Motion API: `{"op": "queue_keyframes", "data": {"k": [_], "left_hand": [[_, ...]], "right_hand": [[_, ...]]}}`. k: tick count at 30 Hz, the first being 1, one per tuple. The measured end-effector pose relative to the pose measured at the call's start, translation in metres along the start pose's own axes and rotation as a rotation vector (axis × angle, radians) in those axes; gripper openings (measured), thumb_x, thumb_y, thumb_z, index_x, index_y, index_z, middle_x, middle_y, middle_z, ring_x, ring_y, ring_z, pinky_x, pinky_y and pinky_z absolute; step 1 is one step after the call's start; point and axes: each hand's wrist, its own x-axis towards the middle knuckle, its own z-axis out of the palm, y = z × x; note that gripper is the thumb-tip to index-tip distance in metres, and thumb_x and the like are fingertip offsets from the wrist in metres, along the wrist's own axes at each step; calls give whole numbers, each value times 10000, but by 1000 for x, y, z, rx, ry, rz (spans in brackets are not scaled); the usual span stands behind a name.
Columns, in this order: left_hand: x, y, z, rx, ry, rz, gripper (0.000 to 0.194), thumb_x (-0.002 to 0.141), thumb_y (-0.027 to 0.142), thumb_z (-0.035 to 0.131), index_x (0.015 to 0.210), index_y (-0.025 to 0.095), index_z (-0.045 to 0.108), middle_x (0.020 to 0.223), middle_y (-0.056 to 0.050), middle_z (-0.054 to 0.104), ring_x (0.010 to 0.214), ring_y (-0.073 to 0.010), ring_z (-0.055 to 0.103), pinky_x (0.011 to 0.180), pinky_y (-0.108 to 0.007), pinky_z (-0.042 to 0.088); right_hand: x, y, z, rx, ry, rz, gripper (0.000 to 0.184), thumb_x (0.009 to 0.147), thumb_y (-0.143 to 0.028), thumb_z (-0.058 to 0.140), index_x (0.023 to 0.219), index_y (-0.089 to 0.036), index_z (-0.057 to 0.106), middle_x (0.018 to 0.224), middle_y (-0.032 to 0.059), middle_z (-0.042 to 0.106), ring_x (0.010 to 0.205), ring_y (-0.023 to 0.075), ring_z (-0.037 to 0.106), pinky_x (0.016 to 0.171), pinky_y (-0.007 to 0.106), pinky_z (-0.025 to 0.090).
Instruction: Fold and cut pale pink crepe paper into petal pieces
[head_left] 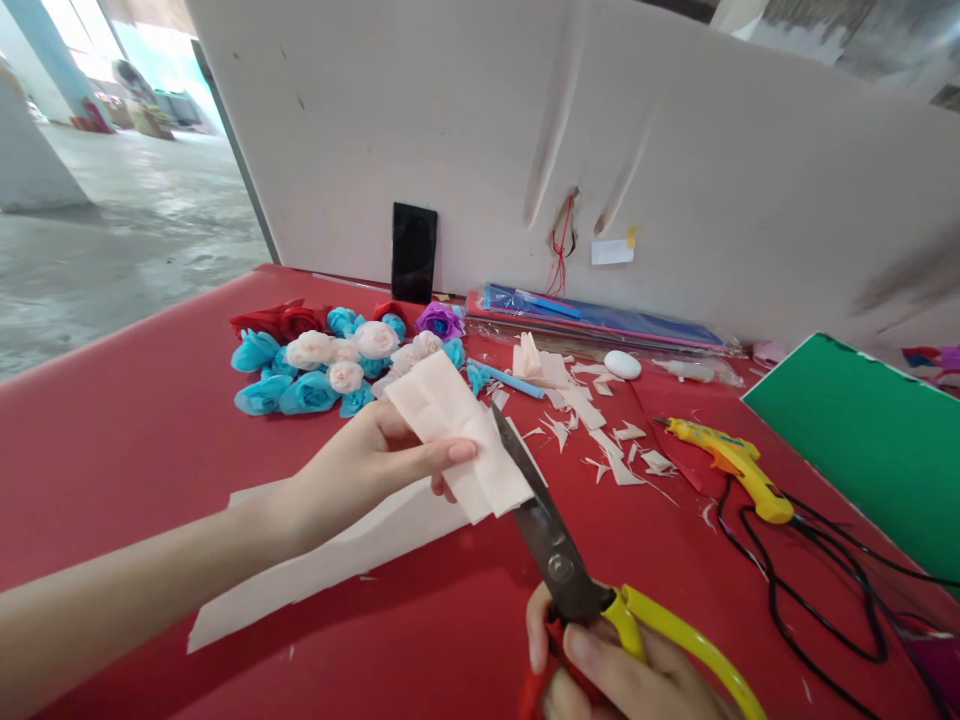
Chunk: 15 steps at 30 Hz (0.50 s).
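My left hand (375, 460) pinches a folded piece of pale pink crepe paper (457, 435) above the red table (135, 430). My right hand (607, 670) grips scissors (559, 560) with yellow and red handles at the bottom edge. The blades point up and left, and their tip meets the paper's right edge. A long pale pink paper strip (330, 565) lies on the table under my left forearm.
A cluster of blue, pink, red and purple paper roses (330, 365) sits behind the paper. Pink scraps (600, 430) litter the middle. A yellow glue gun (739, 470) with black cable lies right, beside a green sheet (870, 440). Packs of coloured paper (600, 320) and a black phone (414, 252) stand by the white board.
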Motion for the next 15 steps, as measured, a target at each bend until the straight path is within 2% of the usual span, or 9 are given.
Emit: {"op": "queue_keyframes", "data": {"k": [2, 4, 8, 15], "left_hand": [[-2, -2, 4, -3, 62, 12, 238, 762, 326, 688, 576, 183, 645, 592, 43, 612, 578, -79, 538, 587, -151, 462], [-2, -3, 5, -22, 85, 10, 245, 756, 356, 699, 585, 184, 659, 615, 41, 621, 587, -82, 527, 579, -155, 453], [-1, -2, 2, -48, 29, -11, 227, 753, 368, 698, 632, 176, 698, 634, 33, 652, 603, -85, 535, 594, -161, 449], [0, 5, 2, -37, 2, -47, 157, 693, 286, 728, 613, 154, 699, 609, 26, 671, 595, -85, 562, 577, -152, 452]], "right_hand": [[0, 1, 0, 140, 4, -38, 289, 747, -541, 568, 772, -254, 543, 427, -90, 314, 384, 84, 233, 417, 218, 220], [0, 0, -1, 247, -66, -37, 230, 713, -456, 625, 798, -249, 575, 444, -85, 334, 397, 83, 260, 423, 212, 225], [0, -2, -5, 358, -192, -16, 295, 602, -290, 609, 887, -220, 636, 557, -35, 435, 488, 96, 362, 474, 204, 263], [2, -2, -3, 422, -303, -36, 271, 603, -248, 617, 874, -238, 616, 561, -55, 414, 457, 77, 297, 468, 189, 249]]}}
